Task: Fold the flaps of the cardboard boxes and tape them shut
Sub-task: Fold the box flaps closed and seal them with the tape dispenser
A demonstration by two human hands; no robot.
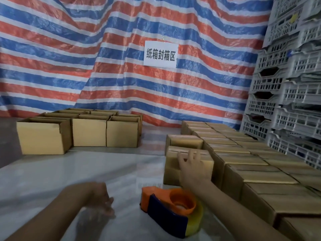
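your right hand [192, 166] lies spread on top of the sealed box [172, 169] at 1 o'clock. the fingers are fanned across the lid and the palm sits over its near edge, pressing and not gripping. that box sits at the near left end of the taped rows [251, 164], touching the boxes beside it, so it looks done and parked.

the next move probably turns on the open boxes [89, 132]. they stand in a block at 11 o'clock, well apart from both hands, flaps up. the long side of the closest ones runs from 9 to 3 o'clock, square to you.

your left hand [102, 201] is the nearer one to that block. it rests low on the table [52, 171] at 7 o'clock, fingers loose and pointing toward 3 o'clock. it is a little blurred, but it holds nothing that shows. the forearm comes in from 8 o'clock, and the right forearm slants in from 5 o'clock.

the tape dispenser [166, 209] lies between your forearms, just beside the right one. its long axis runs from 11 to 5 o'clock, with the orange end toward 11. reach left-handed for a box and leave the right hand free for the dispenser.
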